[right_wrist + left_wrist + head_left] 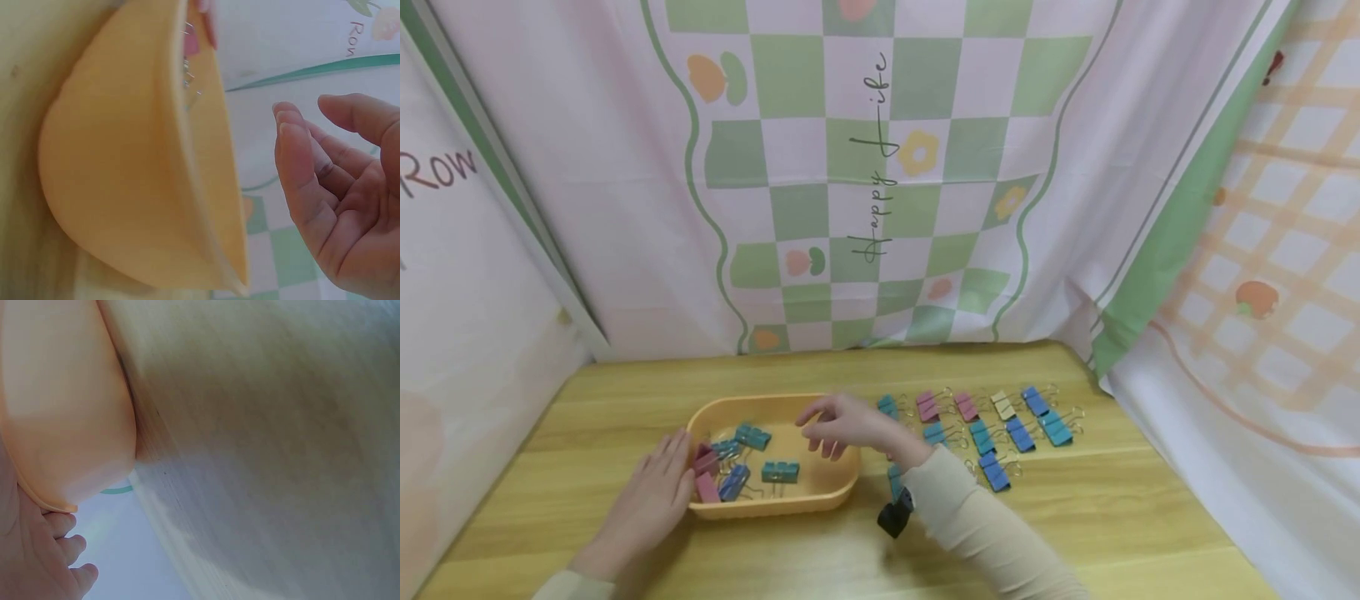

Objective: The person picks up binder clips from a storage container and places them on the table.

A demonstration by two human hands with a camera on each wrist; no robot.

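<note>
A yellow-orange plastic basket (820,497) stands on the table with several teal, blue and pink binder clips inside, among them a teal clip (780,472) and a blue clip (734,482). My left hand (651,496) rests against the basket's left rim, fingers extended; in the left wrist view its fingers (74,549) lie by the rim. Above the basket's right side hovers my right hand (850,425), fingers loosely bent. The right wrist view shows a gap between thumb and fingers of that hand (340,194), with nothing held.
Right of the basket, binder clips lie in rows on the wooden table (1120,517), including a pink clip (928,406), a cream clip (1003,406) and a teal clip (1056,427). My right forearm covers some. A checked curtain (857,183) hangs behind.
</note>
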